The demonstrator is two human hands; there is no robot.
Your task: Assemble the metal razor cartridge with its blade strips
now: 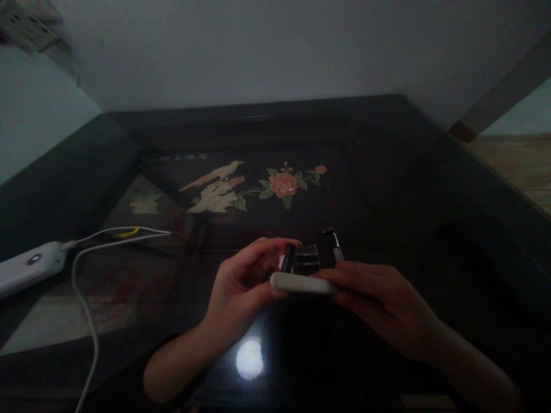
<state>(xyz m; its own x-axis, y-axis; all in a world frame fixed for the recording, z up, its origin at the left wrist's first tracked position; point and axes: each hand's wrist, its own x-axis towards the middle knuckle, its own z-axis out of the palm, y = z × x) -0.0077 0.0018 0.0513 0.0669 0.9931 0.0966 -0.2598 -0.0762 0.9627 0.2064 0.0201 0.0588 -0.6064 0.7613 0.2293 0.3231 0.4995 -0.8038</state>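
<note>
Your left hand point(241, 284) and right hand point(379, 295) each pinch one end of a white device with dark slots point(303, 269), held just above the dark tabletop point(408, 189). A white power bank point(30, 265) and its cable point(86, 287) lie well left of your left grip.

Left hand point(241, 281) curled, fingers pinching; right hand point(379, 295) flat, fingers extended leftward; both forearms angled inward.

You've got a dark glossy table point(387, 172) with a bird-and-flower inlay point(253, 186), plus a white power bank point(30, 267) trailing white cables point(86, 287) on your left.
</note>
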